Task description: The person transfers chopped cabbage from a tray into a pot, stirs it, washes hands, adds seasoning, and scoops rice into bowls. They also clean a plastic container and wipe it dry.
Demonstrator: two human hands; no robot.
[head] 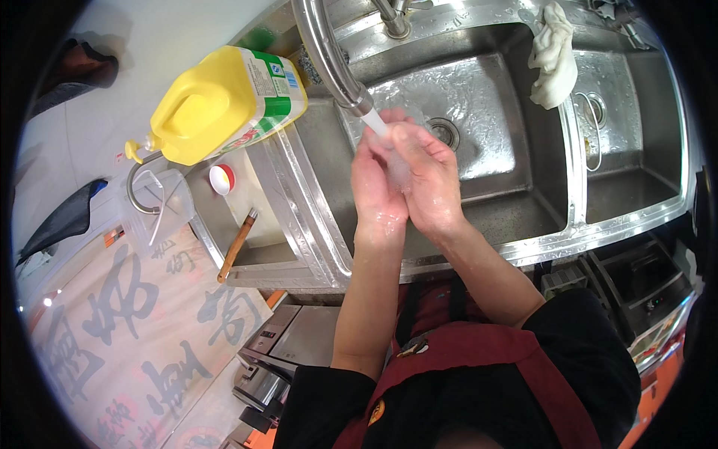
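Water runs from the curved metal faucet onto my two hands, which are held together, cupped, over the large stainless-steel sink basin. My left hand is wet, palm up, with its fingers extending under the stream. Against it rests my right hand, its fingers bent over the other palm. Foamy water lies between the palms. Neither hand grips an object. The sink drain shows just beyond the right hand.
A yellow pump jug lies at the left, above a smaller basin with a wooden-handled tool and a red-and-white cap. A white cloth hangs over the divider beside the right basin.
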